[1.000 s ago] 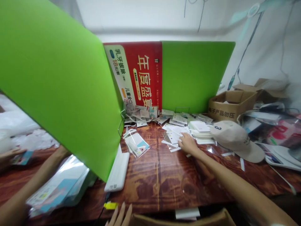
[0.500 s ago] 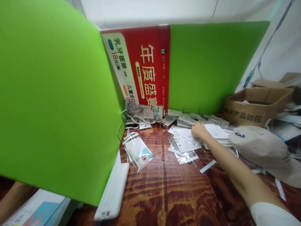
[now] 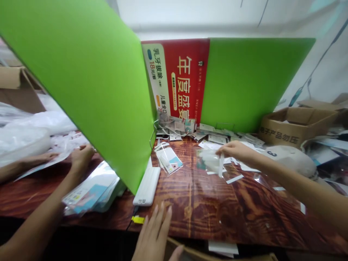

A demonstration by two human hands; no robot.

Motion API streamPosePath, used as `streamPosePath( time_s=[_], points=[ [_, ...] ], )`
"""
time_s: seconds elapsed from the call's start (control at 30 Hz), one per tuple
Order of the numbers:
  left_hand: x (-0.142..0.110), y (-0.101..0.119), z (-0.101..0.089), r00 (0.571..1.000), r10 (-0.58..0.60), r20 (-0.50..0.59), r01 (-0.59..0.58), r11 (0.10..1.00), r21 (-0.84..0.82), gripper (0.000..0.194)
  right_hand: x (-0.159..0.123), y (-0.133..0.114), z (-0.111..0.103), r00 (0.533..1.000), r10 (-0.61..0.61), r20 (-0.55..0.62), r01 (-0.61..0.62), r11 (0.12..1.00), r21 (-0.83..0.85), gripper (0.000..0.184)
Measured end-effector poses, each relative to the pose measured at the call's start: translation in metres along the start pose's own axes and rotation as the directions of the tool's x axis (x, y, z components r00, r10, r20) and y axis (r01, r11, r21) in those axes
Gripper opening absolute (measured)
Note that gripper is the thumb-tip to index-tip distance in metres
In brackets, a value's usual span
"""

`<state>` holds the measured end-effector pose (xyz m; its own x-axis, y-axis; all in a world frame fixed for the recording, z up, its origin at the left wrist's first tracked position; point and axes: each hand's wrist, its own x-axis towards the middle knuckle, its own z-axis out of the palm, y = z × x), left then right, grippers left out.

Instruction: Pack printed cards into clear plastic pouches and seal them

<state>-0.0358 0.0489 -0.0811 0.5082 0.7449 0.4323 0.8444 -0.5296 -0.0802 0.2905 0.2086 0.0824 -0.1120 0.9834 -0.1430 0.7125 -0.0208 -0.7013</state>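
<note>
My right hand is closed in a pinch on a clear plastic packet, blurred by motion, with a white strip along its right side. It is held over the front of a loose pile of carded packets. My left hand is at the table's front edge, fingers stretched out and apart, holding nothing. Left of centre on the table lies another packet with a white and blue card. A white power strip lies just beyond my left hand, with a yellow tag near my fingers.
A green divider board stands on the left; a red printed panel and green board stand behind. A co-worker's hands hold a sheet beyond the divider, near stacked packets. A cap and cardboard box are right.
The view has turned left, showing more of the co-worker's side. My right hand has drawn back from the pile with a packet. My left hand has come into view at the bottom.
</note>
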Motion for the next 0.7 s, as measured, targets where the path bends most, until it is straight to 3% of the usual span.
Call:
streamPosePath(
  time_s=[0.1,0.2,0.27,0.33,0.4,0.43,0.47,0.5,0.53,0.6,0.63,0.67,0.7],
  points=[
    [0.035,0.027,-0.036,0.968,-0.013,-0.251,0.009,1.000,-0.017,0.067,-0.052,-0.021,0.024,0.995,-0.007,0.099,-0.015,0.975,0.221,0.033],
    [0.054,0.046,-0.058,0.947,-0.032,-0.321,-0.001,0.995,-0.100,0.059,-0.098,-0.037,0.050,0.975,-0.050,0.217,-0.051,0.898,0.437,0.037],
    [0.055,0.052,-0.063,0.943,-0.039,-0.330,-0.030,0.979,-0.203,0.057,-0.124,-0.039,0.064,0.961,-0.087,0.261,-0.095,0.784,0.613,0.038],
    [0.050,0.052,-0.063,0.938,-0.074,-0.338,-0.047,0.940,-0.337,0.057,-0.147,-0.035,0.072,0.983,-0.104,0.152,-0.035,0.705,0.708,0.040],
    [0.044,0.050,-0.062,0.937,-0.120,-0.327,-0.036,0.900,-0.434,0.055,-0.166,-0.027,0.078,0.976,-0.189,-0.106,0.215,0.780,0.588,0.030],
    [0.042,0.049,-0.062,0.939,-0.127,-0.321,-0.033,0.892,-0.450,0.054,-0.174,-0.023,0.081,0.923,-0.317,-0.219,0.383,0.822,0.422,0.026],
    [0.040,0.048,-0.063,0.943,-0.129,-0.307,-0.025,0.892,-0.452,0.054,-0.180,-0.020,0.084,0.830,-0.484,-0.276,0.543,0.814,0.205,0.023],
    [0.039,0.047,-0.065,0.945,-0.121,-0.304,-0.027,0.897,-0.441,0.053,-0.185,-0.019,0.087,0.715,-0.651,-0.255,0.669,0.743,-0.019,0.022],
    [0.038,0.047,-0.068,0.946,-0.103,-0.306,-0.038,0.907,-0.420,0.052,-0.188,-0.019,0.090,0.588,-0.785,-0.194,0.758,0.619,-0.205,0.022],
    [0.038,0.047,-0.073,0.946,-0.060,-0.317,-0.061,0.932,-0.358,0.050,-0.190,-0.022,0.095,0.366,-0.927,-0.083,0.829,0.365,-0.424,0.025],
    [0.037,0.046,-0.075,0.945,-0.038,-0.326,-0.072,0.945,-0.318,0.050,-0.189,-0.025,0.095,0.303,-0.951,-0.053,0.830,0.291,-0.476,0.026],
    [0.037,0.046,-0.077,0.942,-0.013,-0.336,-0.085,0.957,-0.276,0.052,-0.188,-0.028,0.095,0.273,-0.961,-0.030,0.826,0.250,-0.506,0.026],
    [0.035,0.046,-0.079,0.939,0.009,-0.344,-0.095,0.967,-0.235,0.054,-0.187,-0.031,0.094,0.273,-0.962,-0.001,0.821,0.234,-0.521,0.027]
  ],
)
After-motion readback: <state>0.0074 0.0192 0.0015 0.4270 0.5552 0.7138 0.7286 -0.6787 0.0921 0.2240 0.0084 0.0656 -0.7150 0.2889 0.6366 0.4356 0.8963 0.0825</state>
